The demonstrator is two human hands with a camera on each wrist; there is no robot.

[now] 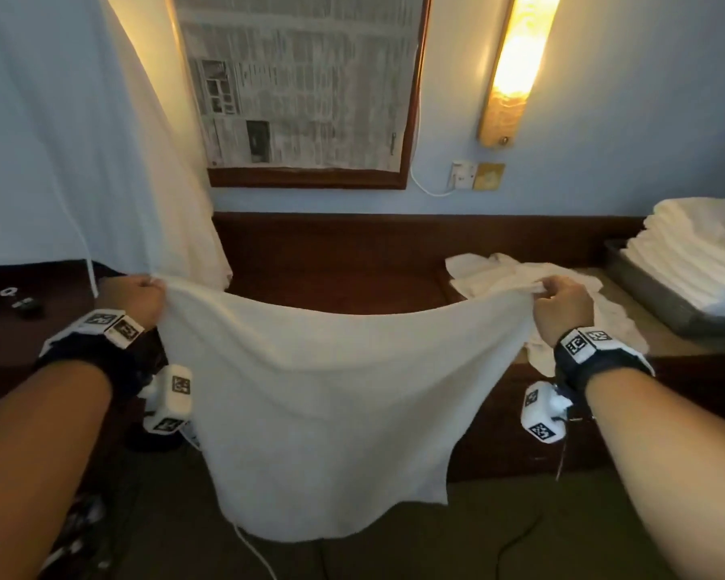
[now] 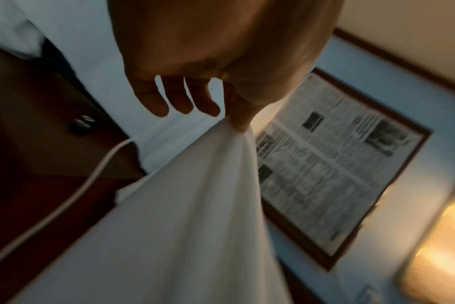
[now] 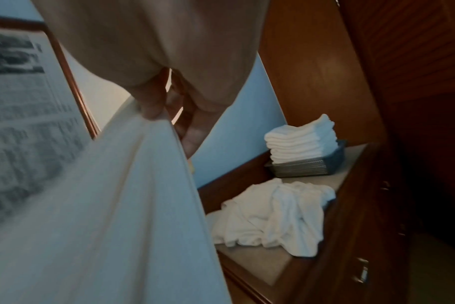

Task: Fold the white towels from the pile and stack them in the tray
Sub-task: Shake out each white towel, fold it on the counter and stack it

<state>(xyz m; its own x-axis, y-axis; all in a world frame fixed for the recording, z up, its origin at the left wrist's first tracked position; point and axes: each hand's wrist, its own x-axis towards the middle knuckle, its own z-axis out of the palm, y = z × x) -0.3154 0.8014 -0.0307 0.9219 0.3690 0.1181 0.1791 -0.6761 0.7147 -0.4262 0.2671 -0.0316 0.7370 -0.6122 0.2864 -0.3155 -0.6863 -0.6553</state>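
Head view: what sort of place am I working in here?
Probably a hotel room or guest room. A framed newspaper print hangs beside a lit wall lamp, dark wood furniture runs along the wall, and a tray holds a stack of folded towels.

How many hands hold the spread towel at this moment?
2. The left hand pinches the left top corner of the towel, and the right hand pinches its right top corner. The towel hangs between them.
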